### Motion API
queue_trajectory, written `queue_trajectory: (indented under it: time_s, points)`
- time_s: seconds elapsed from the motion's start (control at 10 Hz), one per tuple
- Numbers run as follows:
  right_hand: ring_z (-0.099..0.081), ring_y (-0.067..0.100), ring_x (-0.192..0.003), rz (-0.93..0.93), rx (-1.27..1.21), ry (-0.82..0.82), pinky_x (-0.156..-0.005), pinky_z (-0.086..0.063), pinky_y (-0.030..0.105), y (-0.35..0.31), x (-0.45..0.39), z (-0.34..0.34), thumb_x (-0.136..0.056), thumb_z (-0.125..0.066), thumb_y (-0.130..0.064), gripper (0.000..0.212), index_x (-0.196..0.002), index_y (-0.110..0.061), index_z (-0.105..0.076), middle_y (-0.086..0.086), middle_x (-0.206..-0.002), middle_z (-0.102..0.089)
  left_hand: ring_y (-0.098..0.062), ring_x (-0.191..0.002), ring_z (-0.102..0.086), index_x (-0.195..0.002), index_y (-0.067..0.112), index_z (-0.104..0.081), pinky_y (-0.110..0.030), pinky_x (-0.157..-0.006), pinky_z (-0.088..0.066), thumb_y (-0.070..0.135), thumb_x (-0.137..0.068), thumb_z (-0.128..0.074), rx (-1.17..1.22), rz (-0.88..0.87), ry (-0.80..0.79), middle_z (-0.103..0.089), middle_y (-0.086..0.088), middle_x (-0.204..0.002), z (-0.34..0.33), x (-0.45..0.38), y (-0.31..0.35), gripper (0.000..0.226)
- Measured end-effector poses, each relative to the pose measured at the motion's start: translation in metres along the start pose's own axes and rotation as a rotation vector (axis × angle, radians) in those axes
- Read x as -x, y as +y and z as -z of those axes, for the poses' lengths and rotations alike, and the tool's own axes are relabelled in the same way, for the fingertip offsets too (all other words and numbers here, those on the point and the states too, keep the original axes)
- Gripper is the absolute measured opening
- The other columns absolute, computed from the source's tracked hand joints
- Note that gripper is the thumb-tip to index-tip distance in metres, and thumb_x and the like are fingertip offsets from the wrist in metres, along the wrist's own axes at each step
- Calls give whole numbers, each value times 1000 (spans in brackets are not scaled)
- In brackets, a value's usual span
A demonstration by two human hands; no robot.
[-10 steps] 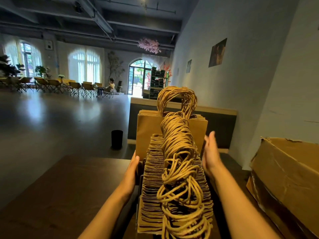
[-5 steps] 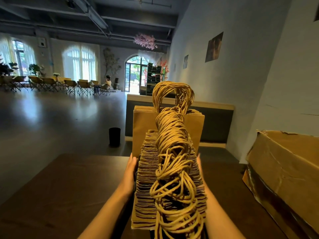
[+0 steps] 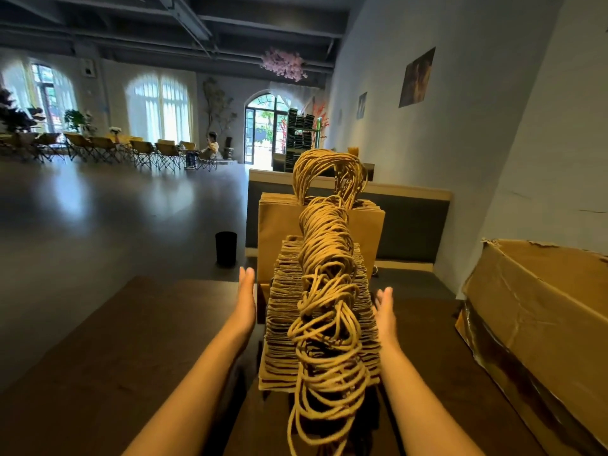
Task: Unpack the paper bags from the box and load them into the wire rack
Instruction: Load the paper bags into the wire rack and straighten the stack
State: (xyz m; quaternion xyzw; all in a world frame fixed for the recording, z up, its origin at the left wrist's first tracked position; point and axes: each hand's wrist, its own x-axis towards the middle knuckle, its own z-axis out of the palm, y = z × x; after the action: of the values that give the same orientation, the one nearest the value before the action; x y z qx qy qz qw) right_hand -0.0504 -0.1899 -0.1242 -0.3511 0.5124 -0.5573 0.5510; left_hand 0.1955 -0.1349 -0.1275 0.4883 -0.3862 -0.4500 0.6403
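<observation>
Left hand [image 3: 245, 302] and right hand [image 3: 385, 311], flat-fingered and released, now stand just off flanks of paper bags [image 3: 320, 307] instead of pressing them; stack upright on table [image 3: 131, 340], squaring apparently finished; box [image 3: 539, 320] at right.

large open event hall, arched windows [image 3: 160, 103], rows of folding chairs [image 3: 141, 152], hanging pink blossoms [image 3: 283, 63], exposed ceiling beams [image 3: 184, 14]

A dark wooden desk [image 3: 125, 350] fills the foreground. Beyond it, a black bin [image 3: 226, 249] stands on the shiny floor [image 3: 98, 218]. Folding chairs [image 3: 108, 149] line the far windows, where a person [image 3: 210, 151] sits. Pink flowers [image 3: 284, 62] hang from the ceiling.
</observation>
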Motion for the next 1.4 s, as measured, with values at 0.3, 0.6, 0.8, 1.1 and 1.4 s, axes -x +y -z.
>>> queue_trajectory:
  time_s: [0.3,0.6,0.8,1.1,1.4]
  points:
    - [-56,17,-128,471,-32,-176,-108,-43,39,-50,120,4,-108,-38,-36,34,-118,-24,-69,-2,-128,-66,-24,-121,-62,-118,16,-67,-41,-103,-47,51,-92,-47,151,-365,109,-68,-10,-125,-37,120,62,48]
    - [-30,9,-144,225,30,-500,-109,-34,18,-74,149,-4,-98,-26,-67,75,-159,-24,-22,-11,-160,-31,-15,-102,-72,-111,23,-69,-36,-90,-49,40,-106,-29,219,-122,-213,-78,5,-100,-51,136,85,44]
    - [-37,15,-141,135,2,-473,-100,-36,19,-79,139,-2,-105,-16,-56,61,-156,-24,-26,-7,-153,-43,-24,-111,-68,-120,20,-67,-49,-108,-43,49,-105,-34,103,-98,-217,-75,-5,-115,-48,127,83,46]
    - [-39,25,-144,57,-58,-463,-115,-31,35,-84,126,-15,-92,-39,-75,86,-156,-17,-32,-2,-149,-46,-19,-103,-71,-116,18,-66,-42,-97,-47,40,-109,-28,172,-30,-212,-77,-2,-106,-55,122,94,45]
    - [-37,26,-145,36,72,-501,-113,-32,39,-85,119,-13,-100,-20,-64,72,-157,-21,-28,4,-158,-38,-20,-99,-73,-120,17,-62,-46,-99,-49,43,-108,-27,127,-42,-273,-78,-3,-105,-53,109,90,45]
